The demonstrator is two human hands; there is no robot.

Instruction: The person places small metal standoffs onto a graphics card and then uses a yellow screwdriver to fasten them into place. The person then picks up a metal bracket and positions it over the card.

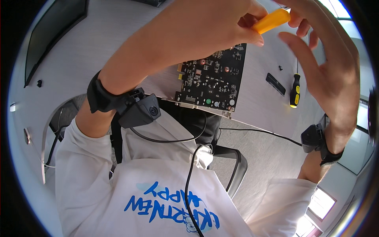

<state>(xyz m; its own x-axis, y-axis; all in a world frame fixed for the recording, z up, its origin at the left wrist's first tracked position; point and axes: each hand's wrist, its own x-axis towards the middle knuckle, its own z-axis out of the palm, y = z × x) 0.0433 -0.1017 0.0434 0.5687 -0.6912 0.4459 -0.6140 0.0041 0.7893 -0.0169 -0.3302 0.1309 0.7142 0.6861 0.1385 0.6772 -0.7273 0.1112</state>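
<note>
My left hand (237, 25) reaches across the upper middle, its thumb and fingers closed round a yellow-handled tool (272, 21). The rounded end of that handle points up and to the right; its other end is hidden in the hand. To the right, my right hand (331, 71) is raised, thumb and fingers apart, close to the handle's free end. Below my left hand lies a black circuit board (213, 85) with gold edge contacts and a metal bracket along its near edge. My left hand and forearm cover its far part.
A black-and-yellow screwdriver (295, 91), a flat black strip (275, 83) and small dark parts (280, 68) lie right of the board. At far left stands a dark monitor (55, 37). Black cables (260, 131) run near my wrists, each wearing a small camera (141, 110).
</note>
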